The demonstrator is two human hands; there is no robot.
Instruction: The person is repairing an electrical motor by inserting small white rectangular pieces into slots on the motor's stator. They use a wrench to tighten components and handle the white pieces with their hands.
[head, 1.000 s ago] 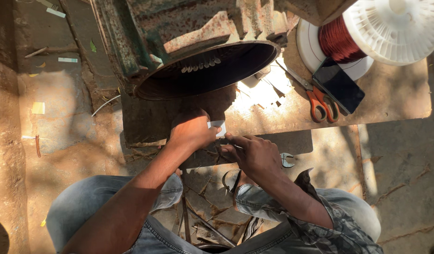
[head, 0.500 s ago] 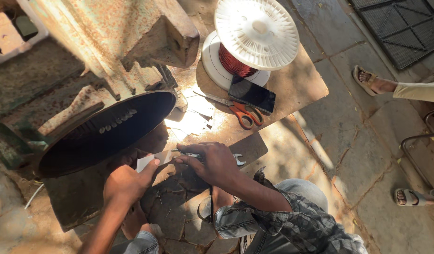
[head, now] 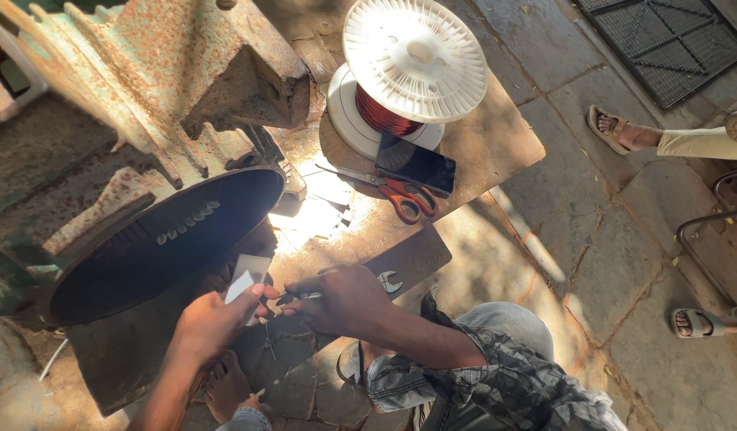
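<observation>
My left hand (head: 213,323) pinches a small white piece of card (head: 245,281) just below the rim of a big dark round motor housing (head: 161,239). Close beside it, my right hand (head: 340,299), in a camouflage sleeve, grips a thin metal tool (head: 298,298) whose tip points at the card. The two hands nearly touch above a dark slab at my knees. What kind of tool it is I cannot make out.
A rusty green machine body (head: 145,96) fills the upper left. On a wooden board (head: 496,136) lie a white spool of copper wire (head: 408,72), a dark phone (head: 416,164) and orange-handled scissors (head: 404,199); a small spanner (head: 388,281) lies nearer. Another person's sandalled feet (head: 624,132) are at right.
The view has swung, so the machine and spool now sit higher and further left. My hands stay together at the card; the right hand has closed in with the tool.
</observation>
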